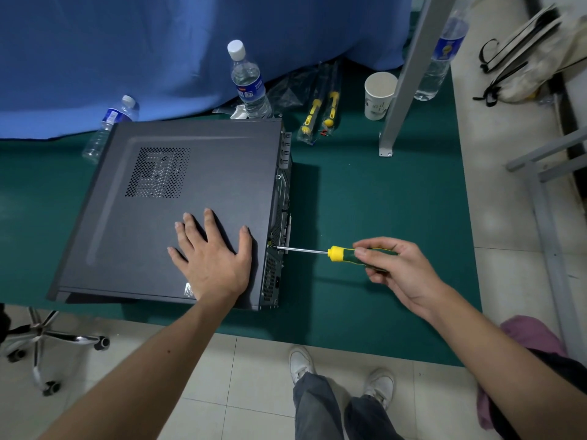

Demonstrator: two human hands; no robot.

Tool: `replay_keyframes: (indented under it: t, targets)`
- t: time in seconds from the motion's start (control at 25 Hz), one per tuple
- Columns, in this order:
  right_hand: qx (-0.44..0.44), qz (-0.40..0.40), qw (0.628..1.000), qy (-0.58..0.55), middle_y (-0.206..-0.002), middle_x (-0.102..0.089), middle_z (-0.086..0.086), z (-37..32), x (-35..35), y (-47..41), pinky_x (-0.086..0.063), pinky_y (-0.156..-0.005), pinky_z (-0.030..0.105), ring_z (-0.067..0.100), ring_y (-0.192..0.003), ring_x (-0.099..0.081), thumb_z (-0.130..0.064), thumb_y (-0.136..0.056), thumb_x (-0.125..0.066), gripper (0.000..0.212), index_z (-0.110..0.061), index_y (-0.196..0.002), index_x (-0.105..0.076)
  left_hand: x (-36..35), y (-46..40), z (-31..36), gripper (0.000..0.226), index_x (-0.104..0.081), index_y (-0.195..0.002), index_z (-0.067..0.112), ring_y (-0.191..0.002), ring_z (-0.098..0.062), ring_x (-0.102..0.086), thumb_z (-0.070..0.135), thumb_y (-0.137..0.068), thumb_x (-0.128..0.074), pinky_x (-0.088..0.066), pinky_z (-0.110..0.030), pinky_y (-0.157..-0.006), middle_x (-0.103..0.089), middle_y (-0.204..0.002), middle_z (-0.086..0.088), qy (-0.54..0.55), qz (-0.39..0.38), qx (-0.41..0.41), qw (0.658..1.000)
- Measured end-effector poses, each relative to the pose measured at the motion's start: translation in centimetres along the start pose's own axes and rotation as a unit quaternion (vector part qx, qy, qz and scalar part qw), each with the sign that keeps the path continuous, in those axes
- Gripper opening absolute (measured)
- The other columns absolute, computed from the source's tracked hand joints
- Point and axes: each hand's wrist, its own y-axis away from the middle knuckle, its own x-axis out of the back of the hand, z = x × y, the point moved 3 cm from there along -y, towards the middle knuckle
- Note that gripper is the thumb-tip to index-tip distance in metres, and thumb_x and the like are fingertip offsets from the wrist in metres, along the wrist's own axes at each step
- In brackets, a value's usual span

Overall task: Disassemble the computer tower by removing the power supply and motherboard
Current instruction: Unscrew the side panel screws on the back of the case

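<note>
A dark grey computer tower (158, 185) lies on its side on the green mat, its closed side panel facing up and its rear panel (279, 217) facing right. My left hand (211, 252) rests flat with spread fingers on the near right part of the side panel. My right hand (397, 268) grips the green and yellow handle of a screwdriver (336, 253). The screwdriver lies level, its metal tip touching the rear panel near the top edge. The inside of the case is hidden.
Three water bottles (249, 81) (109, 128) (441, 55), a paper cup (379, 95) and two packaged screwdrivers (319, 119) lie behind the tower. A grey metal leg (403, 90) stands at the right. A chair base (41, 341) sits on the tiled floor at lower left, near my feet.
</note>
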Motion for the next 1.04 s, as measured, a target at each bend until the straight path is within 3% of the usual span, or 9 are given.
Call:
replay_keyframes:
  t: [0.12,0.28,0.4,0.52,0.68,0.76,0.88,0.96,1.04]
  targets:
    - [-0.028,0.022,0.999,-0.04,-0.077,-0.065,0.007,0.4,-0.1,0.1,-0.042,-0.047,0.02,0.013,-0.056,-0.052,-0.035,-0.051,-0.088,0.049,-0.008,-0.089,-0.077,0.0,0.1,0.0,0.08,-0.025,-0.153,0.02,-0.15,-0.03,-0.006,0.067,-0.088,-0.025,-0.007,-0.057,-0.118,-0.017,-0.161,-0.015,0.004,-0.001,0.0,1.0]
    - [0.025,-0.023,0.999,0.016,-0.073,-0.062,0.005,-0.4,-0.1,0.2,-0.042,-0.053,0.023,0.014,-0.057,-0.048,-0.027,-0.062,-0.085,0.034,-0.012,-0.091,-0.077,0.0,0.0,0.0,0.081,-0.024,-0.153,0.02,-0.15,-0.03,-0.005,0.067,-0.088,-0.024,-0.005,-0.057,-0.118,-0.016,-0.161,-0.015,0.004,-0.003,0.001,1.0]
    - [-0.058,-0.045,0.997,0.012,-0.075,-0.064,0.009,-0.7,-0.1,-0.2,-0.04,-0.047,0.022,0.016,-0.054,-0.049,-0.032,-0.082,-0.071,0.029,-0.007,-0.095,-0.073,0.1,0.0,0.1,0.081,-0.024,-0.153,0.02,-0.15,-0.03,-0.005,0.067,-0.088,-0.024,-0.006,-0.057,-0.118,-0.016,-0.161,-0.015,0.004,-0.005,0.002,1.0]
    - [-0.105,-0.052,0.983,0.144,-0.069,-0.063,0.013,-1.4,-0.2,-0.5,-0.027,-0.037,0.019,0.013,-0.044,-0.04,-0.037,-0.095,-0.059,0.032,-0.006,-0.091,-0.066,0.1,0.1,0.1,0.08,-0.024,-0.153,0.02,-0.15,-0.029,-0.005,0.067,-0.088,-0.025,-0.006,-0.057,-0.118,-0.016,-0.161,-0.015,0.005,-0.004,0.002,1.0]
    - [0.102,-0.021,0.967,0.234,-0.075,-0.068,-0.011,-3.2,0.0,-0.4,-0.043,-0.058,0.012,0.002,-0.062,-0.059,-0.02,-0.085,-0.075,0.006,-0.015,-0.087,-0.074,0.0,0.1,0.1,0.08,-0.024,-0.153,0.02,-0.15,-0.029,-0.005,0.067,-0.089,-0.026,-0.006,-0.057,-0.118,-0.016,-0.161,-0.015,0.003,-0.004,0.002,1.0]
    - [0.174,-0.013,0.955,0.239,-0.087,-0.069,-0.011,-3.1,0.2,-0.3,-0.046,-0.074,0.011,0.003,-0.078,-0.063,-0.009,-0.074,-0.083,0.018,-0.019,-0.087,-0.074,0.0,0.0,0.1,0.08,-0.024,-0.153,0.02,-0.15,-0.029,-0.005,0.067,-0.089,-0.026,-0.006,-0.057,-0.118,-0.016,-0.161,-0.015,0.0,-0.005,0.001,1.0]
    - [0.051,0.003,0.992,0.119,-0.093,-0.068,0.002,-2.1,-0.2,-0.1,-0.055,-0.064,0.024,0.011,-0.071,-0.064,-0.031,-0.082,-0.076,0.021,-0.016,-0.095,-0.07,0.1,0.1,0.1,0.08,-0.024,-0.153,0.02,-0.15,-0.029,-0.005,0.067,-0.089,-0.026,-0.006,-0.057,-0.118,-0.016,-0.161,-0.015,0.001,-0.005,0.001,1.0]
    - [-0.065,-0.004,0.976,0.209,-0.08,-0.07,0.01,-1.7,-0.5,-0.1,-0.044,-0.043,0.023,0.016,-0.051,-0.055,-0.054,-0.095,-0.051,0.042,-0.015,-0.094,-0.068,0.1,0.0,0.1,0.08,-0.024,-0.153,0.02,-0.15,-0.029,-0.005,0.067,-0.088,-0.025,-0.006,-0.057,-0.118,-0.016,-0.161,-0.015,0.001,-0.003,0.004,1.0]
    - [-0.052,0.005,0.954,0.295,-0.07,-0.067,0.007,-1.7,-0.1,-0.6,-0.035,-0.042,0.02,0.012,-0.047,-0.049,-0.05,-0.098,-0.05,0.037,-0.02,-0.088,-0.069,0.1,0.1,0.1,0.08,-0.024,-0.153,0.02,-0.15,-0.029,-0.005,0.067,-0.088,-0.025,-0.006,-0.056,-0.118,-0.016,-0.161,-0.014,0.0,-0.004,0.003,1.0]
